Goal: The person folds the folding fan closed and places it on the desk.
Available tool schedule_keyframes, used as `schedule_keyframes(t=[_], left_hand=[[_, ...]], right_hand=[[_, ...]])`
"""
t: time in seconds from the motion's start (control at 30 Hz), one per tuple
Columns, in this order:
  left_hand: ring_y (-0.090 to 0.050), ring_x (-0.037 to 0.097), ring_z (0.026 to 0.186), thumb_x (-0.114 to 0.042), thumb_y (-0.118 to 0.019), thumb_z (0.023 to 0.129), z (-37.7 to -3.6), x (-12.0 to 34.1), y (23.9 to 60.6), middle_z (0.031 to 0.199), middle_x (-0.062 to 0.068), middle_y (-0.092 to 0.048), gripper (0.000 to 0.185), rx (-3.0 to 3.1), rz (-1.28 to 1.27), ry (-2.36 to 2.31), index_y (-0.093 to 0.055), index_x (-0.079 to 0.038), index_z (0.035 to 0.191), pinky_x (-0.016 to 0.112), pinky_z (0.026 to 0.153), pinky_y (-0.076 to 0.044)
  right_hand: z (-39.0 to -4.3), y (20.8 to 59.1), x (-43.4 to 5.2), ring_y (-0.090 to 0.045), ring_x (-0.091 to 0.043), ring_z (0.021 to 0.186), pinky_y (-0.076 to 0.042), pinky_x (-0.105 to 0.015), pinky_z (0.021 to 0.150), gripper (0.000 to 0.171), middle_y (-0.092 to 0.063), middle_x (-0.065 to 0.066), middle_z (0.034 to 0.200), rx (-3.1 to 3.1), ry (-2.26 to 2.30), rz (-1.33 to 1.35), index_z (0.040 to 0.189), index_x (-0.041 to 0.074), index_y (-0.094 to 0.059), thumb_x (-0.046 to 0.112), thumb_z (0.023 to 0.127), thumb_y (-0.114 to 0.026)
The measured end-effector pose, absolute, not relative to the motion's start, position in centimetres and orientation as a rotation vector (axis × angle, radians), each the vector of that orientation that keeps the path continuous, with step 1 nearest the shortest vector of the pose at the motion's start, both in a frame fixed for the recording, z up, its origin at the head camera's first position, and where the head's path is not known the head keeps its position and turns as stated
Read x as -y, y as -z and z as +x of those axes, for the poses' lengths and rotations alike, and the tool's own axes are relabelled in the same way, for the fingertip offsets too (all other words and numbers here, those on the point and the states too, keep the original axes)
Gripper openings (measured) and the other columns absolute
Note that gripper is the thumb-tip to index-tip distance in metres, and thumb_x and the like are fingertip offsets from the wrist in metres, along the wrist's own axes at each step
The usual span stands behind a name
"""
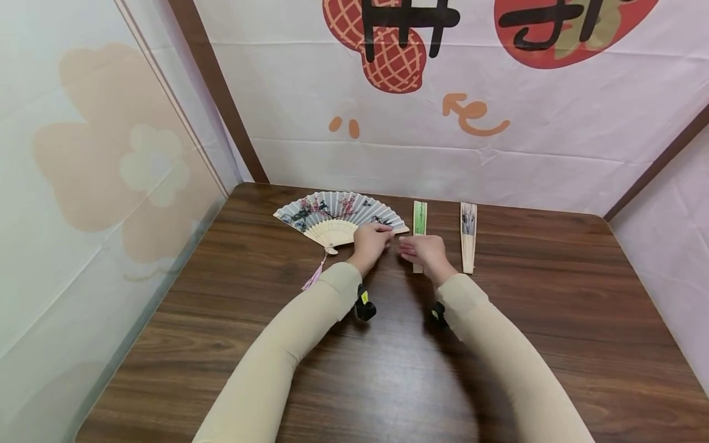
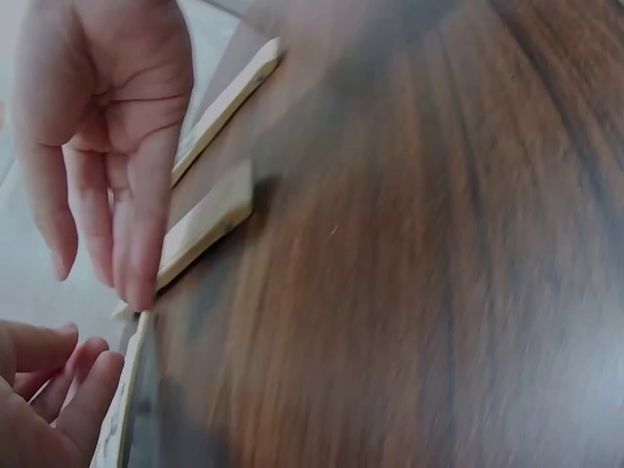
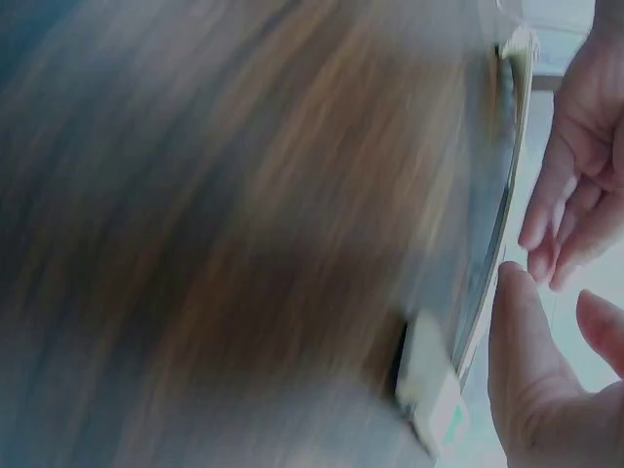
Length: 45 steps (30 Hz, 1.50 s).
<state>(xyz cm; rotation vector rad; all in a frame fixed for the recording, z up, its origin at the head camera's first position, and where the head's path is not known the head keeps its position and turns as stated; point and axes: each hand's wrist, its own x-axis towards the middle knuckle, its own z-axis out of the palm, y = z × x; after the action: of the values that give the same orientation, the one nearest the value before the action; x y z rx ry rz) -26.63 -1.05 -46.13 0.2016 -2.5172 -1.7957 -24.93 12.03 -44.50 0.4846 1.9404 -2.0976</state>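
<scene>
An open folding fan (image 1: 332, 232) with a flowered grey leaf, pale ribs and a pink tassel (image 1: 314, 277) lies on the table. My left hand (image 1: 372, 243) hovers over the fan's right end, its fingers loosely bent. To its right, my right hand (image 1: 425, 251) covers part of a folded green fan (image 1: 420, 215), with its fingers extended toward the left hand. In the left wrist view nothing shows between the fingers of the left hand (image 2: 49, 390) or the right hand (image 2: 107, 127). Whether either hand touches a fan is hard to tell.
Another folded fan (image 1: 468, 237), with a grey patterned leaf, lies to the right of the green one. The brown wooden table (image 1: 388, 375) meets a printed cloth backdrop (image 1: 310, 160) at its far edge, with more cloth at both sides.
</scene>
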Motion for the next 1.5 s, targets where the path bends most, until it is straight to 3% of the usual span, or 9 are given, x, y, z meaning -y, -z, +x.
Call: schedule_keyframes(t=[0.13, 0.27, 0.37, 0.67, 0.87, 1.03, 1.13, 1.3, 1.5], left_hand=[[-0.073, 0.02, 0.074, -0.004, -0.071, 0.09, -27.0, 2.2, 45.8, 0.096, 0.02, -0.076, 0.015, 2.467, 0.233, 1.856, -0.076, 0.004, 0.102, 0.027, 0.069, -0.064], [-0.073, 0.014, 0.077, -0.005, -0.07, 0.091, -27.3, 3.4, 45.6, 0.102, 0.019, -0.076, 0.018, 2.416, 0.264, 1.91, -0.075, 0.004, 0.106, 0.025, 0.074, -0.063], [-0.073, 0.016, 0.081, -0.003, -0.069, 0.091, -27.5, 4.2, 45.4, 0.105, 0.021, -0.075, 0.02, 2.369, 0.28, 1.96, -0.074, 0.006, 0.108, 0.023, 0.075, -0.063], [-0.071, 0.034, 0.101, -0.005, -0.068, 0.093, -27.9, 7.2, 45.2, 0.111, 0.023, -0.073, 0.024, 2.327, 0.368, 1.978, -0.071, 0.004, 0.116, 0.023, 0.077, -0.062], [-0.069, 0.035, 0.109, -0.007, -0.067, 0.094, -28.4, 9.2, 45.2, 0.118, 0.023, -0.07, 0.026, 2.267, 0.417, 2.018, -0.07, 0.004, 0.119, 0.032, 0.093, -0.061], [-0.068, 0.036, 0.111, -0.004, -0.066, 0.095, -28.8, 10.6, 45.0, 0.12, 0.025, -0.068, 0.028, 2.191, 0.456, 2.05, -0.068, 0.006, 0.121, 0.032, 0.093, -0.061], [-0.069, 0.035, 0.109, -0.004, -0.066, 0.094, -28.9, 11.5, 44.9, 0.12, 0.025, -0.068, 0.028, 2.164, 0.482, 2.044, -0.068, 0.006, 0.121, 0.026, 0.087, -0.062], [-0.073, 0.02, 0.091, -0.003, -0.067, 0.093, -29.2, 13.3, 45.1, 0.12, 0.024, -0.068, 0.029, 2.12, 0.532, 2.019, -0.067, 0.007, 0.121, 0.018, 0.079, -0.061], [-0.064, 0.003, 0.073, 0.0, -0.068, 0.091, -29.6, 15.7, 45.6, 0.115, 0.023, -0.068, 0.028, 2.076, 0.585, 1.953, -0.068, 0.009, 0.118, 0.013, 0.074, -0.059]], right_hand=[[-25.1, 45.0, -11.0, -0.074, -0.023, 0.088, -0.063, -0.031, 0.087, 0.027, -0.069, -0.029, 0.115, -1.86, 2.132, 0.473, 0.116, -0.009, -0.066, 0.006, 0.094, -0.066], [-25.3, 45.1, -10.3, -0.073, -0.013, 0.074, -0.063, -0.027, 0.082, 0.026, -0.07, -0.026, 0.116, -1.796, 2.14, 0.51, 0.117, -0.007, -0.065, 0.008, 0.095, -0.065], [-25.3, 44.8, -9.4, -0.073, -0.016, 0.081, -0.061, -0.029, 0.091, 0.033, -0.061, -0.028, 0.132, -1.746, 2.13, 0.562, 0.126, -0.007, -0.06, 0.008, 0.097, -0.062], [-25.5, 44.7, -7.0, -0.059, -0.034, 0.127, -0.053, -0.035, 0.106, 0.038, -0.055, -0.028, 0.139, -1.538, 2.199, 0.582, 0.135, -0.009, -0.052, 0.007, 0.101, -0.053], [-26.1, 45.3, -6.3, -0.056, -0.035, 0.131, -0.052, -0.035, 0.108, 0.039, -0.054, -0.027, 0.141, -1.434, 2.241, 0.654, 0.136, -0.009, -0.051, 0.008, 0.101, -0.054], [-26.1, 45.7, -6.1, -0.055, -0.036, 0.131, -0.051, -0.035, 0.109, 0.04, -0.052, -0.027, 0.142, -1.368, 2.28, 0.679, 0.137, -0.008, -0.051, 0.007, 0.1, -0.057], [-26.0, 45.9, -5.8, -0.055, -0.036, 0.131, -0.051, -0.035, 0.109, 0.04, -0.051, -0.028, 0.141, -1.339, 2.299, 0.678, 0.136, -0.009, -0.051, 0.005, 0.099, -0.058], [-26.1, 46.1, -5.3, -0.056, -0.036, 0.13, -0.053, -0.035, 0.107, 0.038, -0.053, -0.028, 0.139, -1.322, 2.324, 0.677, 0.134, -0.008, -0.053, 0.004, 0.098, -0.059], [-26.2, 46.3, -4.7, -0.056, -0.035, 0.129, -0.053, -0.034, 0.106, 0.039, -0.053, -0.026, 0.139, -1.286, 2.348, 0.685, 0.134, -0.008, -0.053, 0.003, 0.097, -0.06]])
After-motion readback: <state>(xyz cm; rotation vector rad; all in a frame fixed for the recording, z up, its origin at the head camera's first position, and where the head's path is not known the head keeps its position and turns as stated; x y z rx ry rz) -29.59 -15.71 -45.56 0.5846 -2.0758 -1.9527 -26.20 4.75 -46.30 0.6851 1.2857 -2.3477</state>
